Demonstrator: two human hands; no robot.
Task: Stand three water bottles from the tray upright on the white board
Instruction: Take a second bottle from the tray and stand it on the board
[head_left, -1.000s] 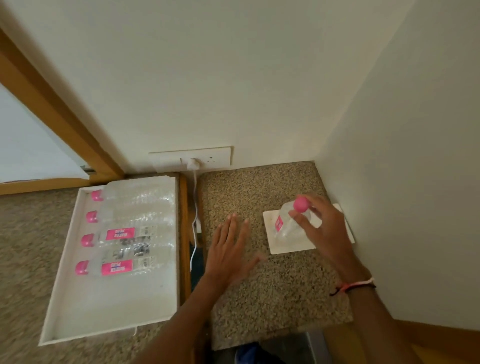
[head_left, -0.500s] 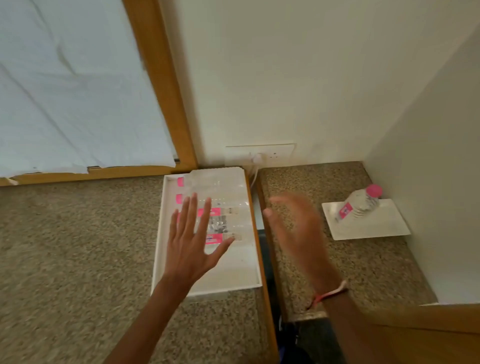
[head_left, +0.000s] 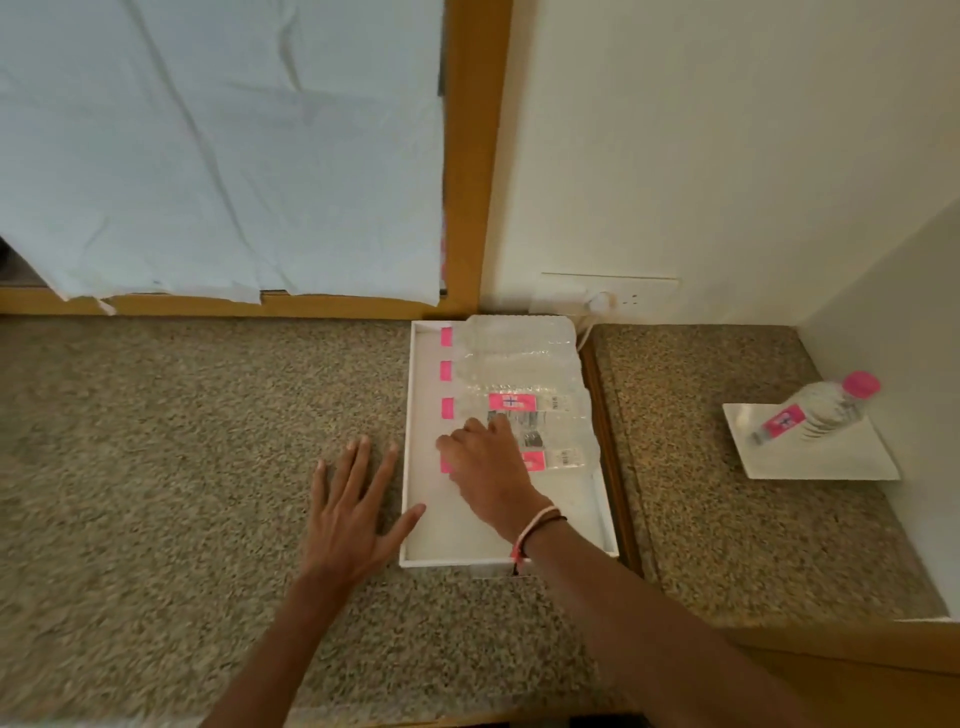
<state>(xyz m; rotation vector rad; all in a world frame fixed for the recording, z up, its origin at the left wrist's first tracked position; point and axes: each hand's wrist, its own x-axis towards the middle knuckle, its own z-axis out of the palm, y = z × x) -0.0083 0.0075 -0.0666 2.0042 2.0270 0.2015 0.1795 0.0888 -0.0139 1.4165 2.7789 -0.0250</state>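
Note:
A white tray (head_left: 415, 525) lies on the speckled counter and holds several clear water bottles (head_left: 519, 364) with pink caps, all lying on their sides, caps to the left. My right hand (head_left: 488, 467) reaches into the tray and rests on the nearest bottles, covering part of them; whether its fingers grip one I cannot tell. My left hand (head_left: 353, 509) lies flat on the counter just left of the tray, fingers spread, holding nothing. At the right, one bottle (head_left: 810, 410) with a pink cap stands on the white board (head_left: 831, 462).
A wall socket (head_left: 608, 299) with a white plug and cable sits behind the tray. A wooden strip (head_left: 608, 441) splits the counter into two parts. A wall (head_left: 893, 312) closes the right side next to the board. A wooden frame with pale paper (head_left: 208, 156) rises behind.
My right hand let go of the bottle standing on the board and crossed left into the tray. My left hand moved left onto the counter beside the tray. The view swung left.

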